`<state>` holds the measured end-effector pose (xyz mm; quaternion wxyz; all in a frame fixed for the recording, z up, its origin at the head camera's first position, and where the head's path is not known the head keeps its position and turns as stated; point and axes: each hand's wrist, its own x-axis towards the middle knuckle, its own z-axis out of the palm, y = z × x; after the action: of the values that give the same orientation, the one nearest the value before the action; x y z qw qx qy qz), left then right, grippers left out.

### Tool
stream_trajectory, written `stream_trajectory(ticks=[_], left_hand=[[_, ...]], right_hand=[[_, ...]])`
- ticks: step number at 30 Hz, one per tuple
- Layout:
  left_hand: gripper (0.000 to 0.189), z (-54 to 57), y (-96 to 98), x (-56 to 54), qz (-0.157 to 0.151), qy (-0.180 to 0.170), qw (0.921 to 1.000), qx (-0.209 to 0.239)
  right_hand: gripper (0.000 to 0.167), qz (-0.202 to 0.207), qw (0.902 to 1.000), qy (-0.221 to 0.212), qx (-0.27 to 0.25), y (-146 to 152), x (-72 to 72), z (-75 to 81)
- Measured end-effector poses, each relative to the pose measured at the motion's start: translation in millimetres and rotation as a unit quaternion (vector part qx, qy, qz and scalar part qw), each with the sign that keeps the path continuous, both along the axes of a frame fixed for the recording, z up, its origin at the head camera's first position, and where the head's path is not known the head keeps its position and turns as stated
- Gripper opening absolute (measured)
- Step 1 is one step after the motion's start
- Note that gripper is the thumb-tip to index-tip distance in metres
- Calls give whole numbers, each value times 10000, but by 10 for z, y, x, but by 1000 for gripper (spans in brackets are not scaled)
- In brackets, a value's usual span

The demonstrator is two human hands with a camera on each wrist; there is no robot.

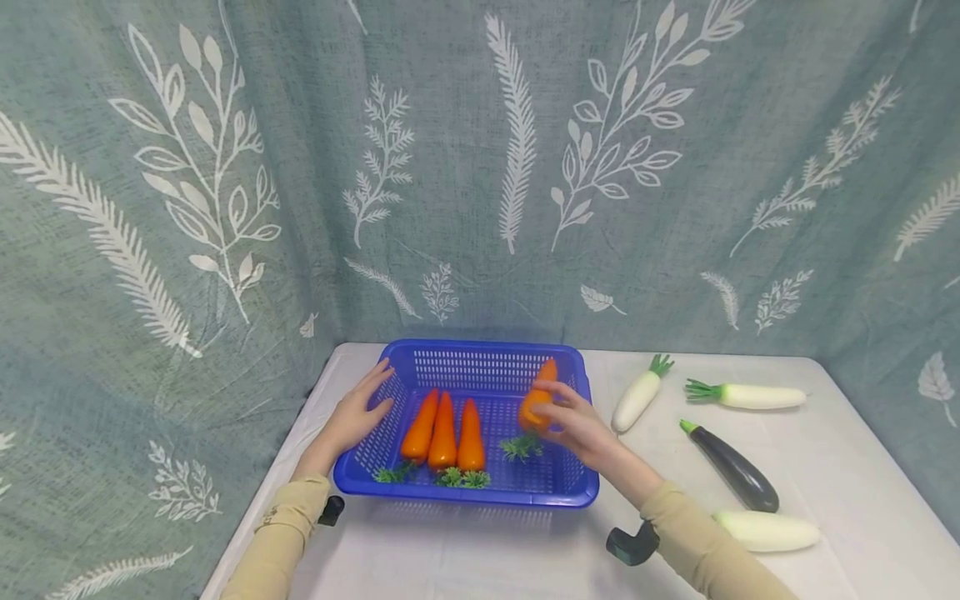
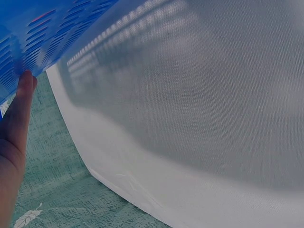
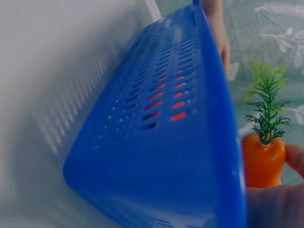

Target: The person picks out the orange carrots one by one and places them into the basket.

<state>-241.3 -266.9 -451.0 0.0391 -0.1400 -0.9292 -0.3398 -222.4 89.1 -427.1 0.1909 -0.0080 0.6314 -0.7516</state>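
Observation:
A blue plastic basket [image 1: 465, 498] with slotted walls stands on the white table. Three orange carrots, the middle one [image 1: 443, 433] among them, lie side by side in its left half, green tops toward the near wall. At the basket's right side my right hand [image 1: 573, 425] grips another carrot [image 1: 537, 404] between thumb and fingers. That carrot's leafy top [image 3: 267, 107] shows clearly in the right wrist view. My left hand [image 1: 360, 412] is at the basket's left wall, fingers extended; in the left wrist view its fingertips [image 2: 25, 81] appear against the slotted wall.
To the basket's right lie a white radish [image 1: 637, 400] with green leaves, a second radish [image 1: 761, 397], a dark eggplant [image 1: 735, 468] and a pale long vegetable [image 1: 768, 531] partly behind the right sleeve. A green leaf-patterned curtain [image 1: 465, 208] hangs behind the table [image 1: 450, 554].

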Motion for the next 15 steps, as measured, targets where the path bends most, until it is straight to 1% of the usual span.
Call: stream_trajectory(ticks=[4,9,13,15], left_hand=[[52,-13,-6,-3,9,-8,10000,5],[52,-11,-6,-2,10,-22,10000,24],[52,-3,-3,6,6,-13,10000,24],[52,1,2,10,4,-14,10000,22]], right_hand=[[45,-115,9999,-84,-72,-63,-8,-46],[41,-154,9997,-115,-128,-107,-17,-115],[38,-211,9996,-154,-108,-156,-22,-163],[40,-262,9995,-179,-75,-186,-24,-185]])
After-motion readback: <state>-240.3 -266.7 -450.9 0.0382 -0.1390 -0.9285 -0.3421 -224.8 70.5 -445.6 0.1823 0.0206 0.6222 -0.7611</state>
